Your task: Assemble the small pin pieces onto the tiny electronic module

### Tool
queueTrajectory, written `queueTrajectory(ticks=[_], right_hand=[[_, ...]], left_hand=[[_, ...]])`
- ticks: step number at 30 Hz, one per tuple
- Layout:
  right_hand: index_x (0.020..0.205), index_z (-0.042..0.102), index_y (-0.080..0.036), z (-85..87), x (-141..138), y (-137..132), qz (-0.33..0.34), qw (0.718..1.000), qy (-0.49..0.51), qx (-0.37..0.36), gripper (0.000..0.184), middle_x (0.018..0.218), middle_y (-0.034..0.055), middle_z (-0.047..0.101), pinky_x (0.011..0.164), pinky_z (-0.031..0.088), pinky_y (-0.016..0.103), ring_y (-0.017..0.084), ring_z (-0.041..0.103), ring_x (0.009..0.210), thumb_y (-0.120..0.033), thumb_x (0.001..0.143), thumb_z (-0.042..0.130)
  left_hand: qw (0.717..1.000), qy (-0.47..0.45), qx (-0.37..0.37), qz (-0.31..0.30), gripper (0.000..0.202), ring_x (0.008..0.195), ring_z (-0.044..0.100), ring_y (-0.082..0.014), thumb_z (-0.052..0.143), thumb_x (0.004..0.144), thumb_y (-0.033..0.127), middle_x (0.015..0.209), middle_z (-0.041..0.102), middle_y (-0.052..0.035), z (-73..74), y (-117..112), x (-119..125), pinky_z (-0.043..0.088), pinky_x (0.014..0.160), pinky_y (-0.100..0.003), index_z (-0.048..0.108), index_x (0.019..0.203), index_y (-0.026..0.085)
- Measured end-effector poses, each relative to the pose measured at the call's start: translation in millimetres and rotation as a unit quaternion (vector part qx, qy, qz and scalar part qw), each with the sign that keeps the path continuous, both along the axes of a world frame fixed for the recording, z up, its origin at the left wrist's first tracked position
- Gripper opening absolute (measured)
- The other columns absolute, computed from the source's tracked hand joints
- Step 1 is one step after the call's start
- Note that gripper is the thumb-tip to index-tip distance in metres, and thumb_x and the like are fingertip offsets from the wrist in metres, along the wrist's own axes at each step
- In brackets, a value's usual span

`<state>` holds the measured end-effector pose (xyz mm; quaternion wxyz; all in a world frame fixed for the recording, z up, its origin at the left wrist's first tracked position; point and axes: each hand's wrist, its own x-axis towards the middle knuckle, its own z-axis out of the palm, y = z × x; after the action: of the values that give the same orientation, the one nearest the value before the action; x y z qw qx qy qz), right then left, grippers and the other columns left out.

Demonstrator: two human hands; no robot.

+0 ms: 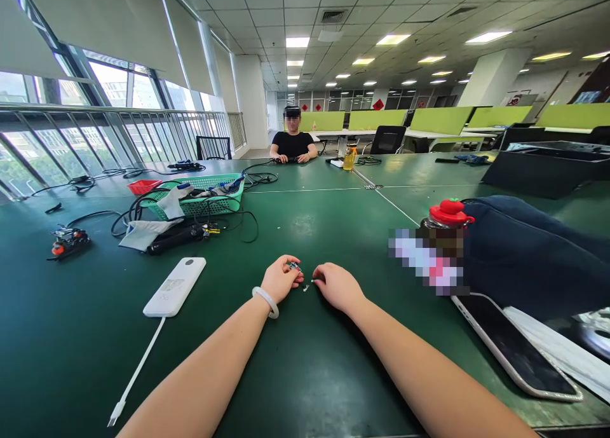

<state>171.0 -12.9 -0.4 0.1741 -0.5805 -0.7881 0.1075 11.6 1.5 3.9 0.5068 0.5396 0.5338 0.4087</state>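
Both my hands rest on the green table (309,362) in front of me, close together. My left hand (280,278), with a white bangle on the wrist, is curled and pinches a small metal part (295,267) at its fingertips. My right hand (337,286) is curled too, its fingertips pinched on a tiny piece I cannot name. Between the two hands a few tiny parts (305,287) lie on the table.
A white power bank (174,287) with its cable lies at left. Behind it are a green basket (200,195), black cables and a red tray (143,186). At right are a red-capped bottle (447,217), a dark bag (528,253) and a phone (515,346). A person (292,142) sits across the table.
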Motion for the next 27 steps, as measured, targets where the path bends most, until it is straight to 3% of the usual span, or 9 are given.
queueTrajectory(ticks=[5, 15, 21, 24, 27], right_hand=[[0.082, 0.062, -0.023, -1.5, -8, -3, 0.045, 0.998, -0.030, 0.011, 0.010, 0.084, 0.0004, 0.057, 0.065, 0.038, 0.022, 0.012, 0.055, 0.075, -0.028, 0.079, 0.053], [0.082, 0.058, -0.019, -7.5, -15, 2, 0.040, 0.995, -0.083, 0.024, 0.015, 0.084, 0.0030, 0.056, 0.066, 0.037, 0.022, 0.013, 0.056, 0.074, -0.024, 0.085, 0.044], [0.082, 0.055, -0.017, -3.5, -15, 0, 0.040, 0.992, -0.105, 0.053, 0.014, 0.083, 0.0035, 0.054, 0.059, 0.035, 0.023, 0.012, 0.055, 0.066, -0.014, 0.083, 0.041], [0.081, 0.053, -0.018, 2.6, -14, -3, 0.020, 0.995, -0.046, 0.090, 0.015, 0.084, 0.0026, 0.053, 0.060, 0.035, 0.022, 0.011, 0.053, 0.067, -0.014, 0.083, 0.039], [0.081, 0.052, -0.019, 7.9, -14, -5, 0.033, 0.990, 0.018, 0.132, 0.015, 0.084, 0.0014, 0.052, 0.061, 0.035, 0.021, 0.010, 0.051, 0.067, -0.013, 0.084, 0.039]], left_hand=[[0.998, 0.036, 0.047, -0.003, 0.018, 0.065, 0.062, -0.0129, 0.050, 0.070, 0.012, 0.067, 0.064, -0.0023, -1.3, 3, -4, 0.045, 0.055, -0.021, 0.053, 0.088, 0.016], [0.973, 0.175, 0.148, -0.036, 0.019, 0.059, 0.058, -0.0122, 0.051, 0.074, 0.021, 0.068, 0.066, 0.0000, -5.0, 4, -13, 0.041, 0.057, -0.024, 0.056, 0.092, 0.019], [0.969, 0.197, 0.147, -0.032, 0.019, 0.061, 0.056, -0.0124, 0.063, 0.064, 0.024, 0.068, 0.063, 0.0003, -4.1, 5, -13, 0.042, 0.059, -0.024, 0.059, 0.081, 0.019], [0.976, 0.167, 0.131, -0.043, 0.022, 0.060, 0.055, -0.0122, 0.067, 0.059, 0.021, 0.066, 0.062, 0.0003, -0.4, 2, -10, 0.043, 0.059, -0.024, 0.058, 0.078, 0.017], [0.989, 0.062, 0.103, -0.082, 0.026, 0.061, 0.057, -0.0121, 0.069, 0.056, 0.019, 0.067, 0.062, -0.0004, 2.0, -1, -6, 0.044, 0.061, -0.024, 0.055, 0.078, 0.016]])
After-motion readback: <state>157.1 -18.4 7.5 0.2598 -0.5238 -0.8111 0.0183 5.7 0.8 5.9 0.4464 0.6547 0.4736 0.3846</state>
